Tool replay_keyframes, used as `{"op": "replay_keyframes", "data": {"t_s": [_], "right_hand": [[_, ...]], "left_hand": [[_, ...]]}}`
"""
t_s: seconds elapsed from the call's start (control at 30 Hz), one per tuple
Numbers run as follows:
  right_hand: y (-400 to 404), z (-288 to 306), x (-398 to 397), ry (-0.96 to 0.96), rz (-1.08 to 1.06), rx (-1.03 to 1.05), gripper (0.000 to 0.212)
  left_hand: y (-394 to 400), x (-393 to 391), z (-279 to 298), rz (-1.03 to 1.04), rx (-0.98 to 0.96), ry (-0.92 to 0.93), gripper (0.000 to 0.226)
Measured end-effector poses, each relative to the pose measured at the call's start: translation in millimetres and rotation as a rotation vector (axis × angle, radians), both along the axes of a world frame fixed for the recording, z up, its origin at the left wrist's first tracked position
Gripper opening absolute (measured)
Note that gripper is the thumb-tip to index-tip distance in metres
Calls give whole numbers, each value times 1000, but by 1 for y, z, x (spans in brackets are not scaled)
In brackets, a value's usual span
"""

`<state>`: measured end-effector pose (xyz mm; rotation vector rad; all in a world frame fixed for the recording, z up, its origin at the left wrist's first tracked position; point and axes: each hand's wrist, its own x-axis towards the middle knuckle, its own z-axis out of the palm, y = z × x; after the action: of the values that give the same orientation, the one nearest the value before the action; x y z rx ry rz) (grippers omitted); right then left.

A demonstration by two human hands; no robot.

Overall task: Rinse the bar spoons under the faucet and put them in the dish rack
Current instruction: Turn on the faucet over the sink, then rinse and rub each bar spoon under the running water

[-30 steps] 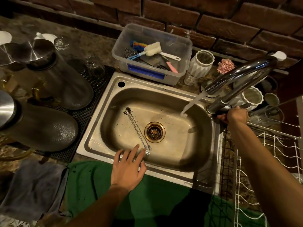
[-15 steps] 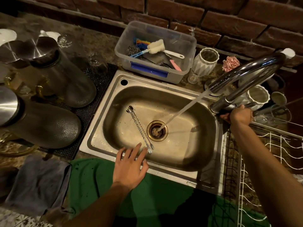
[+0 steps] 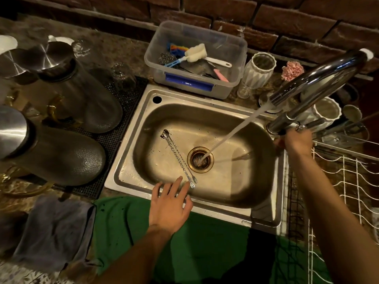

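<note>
Beside drain, at its 9 o'clock, bar spoons (image 3: 178, 158) lie in sink (image 3: 264, 212). My left hand (image 3: 170, 203), fingers spread, empty, near fork ends. Right hand (image 3: 295, 140) grips faucet (image 3: 311, 85) lever. Best pinch both together, lift under stream.

Both forearms bare, no sleeves; left hand (image 3: 169, 203), right hand (image 3: 297, 141) ungloved.

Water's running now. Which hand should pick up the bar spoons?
Left. The left hand hovers open beside the bar spoons in the sink; the right hand is at the faucet base.
</note>
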<state>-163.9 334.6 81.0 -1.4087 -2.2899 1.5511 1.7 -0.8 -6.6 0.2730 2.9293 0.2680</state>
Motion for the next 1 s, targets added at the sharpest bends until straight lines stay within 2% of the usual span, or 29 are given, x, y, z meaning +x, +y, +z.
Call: {"op": "replay_keyframes", "data": {"t_s": [0.1, 0.17, 0.27, 0.37, 0.6, 0.7, 0.83, 0.9, 1.0], "right_hand": [[-22, 3, 21, 38, 86, -3, 25], [-42, 1, 38, 29, 190, -125, 14], [-73, -10, 63, -45, 337, -294, 17], [-99, -25, 81, -150, 415, -361, 21], [-139, -52, 95, -220, 615, -414, 20], [-153, -63, 87, -247, 664, -405, 20], [-173, -79, 71, -263, 692, -368, 18], [-181, -87, 63, -256, 711, -337, 17], [-195, -97, 53, -232, 767, -302, 20]], "left_hand": [[0, 1, -1, -8, 34, 33, 43], [0, 0, 0, -6, 55, 47, 42], [-2, 2, 1, -13, 100, 71, 39], [-3, 0, 4, 12, 149, 79, 36], [-3, -15, 18, 75, 168, -1, 34], [-3, -36, 16, 138, 307, -98, 32], [-2, -83, 12, 433, 702, -365, 28], [-3, -105, 3, 677, 843, -501, 24], [-8, -130, -16, 1079, 1155, -659, 22]]}}
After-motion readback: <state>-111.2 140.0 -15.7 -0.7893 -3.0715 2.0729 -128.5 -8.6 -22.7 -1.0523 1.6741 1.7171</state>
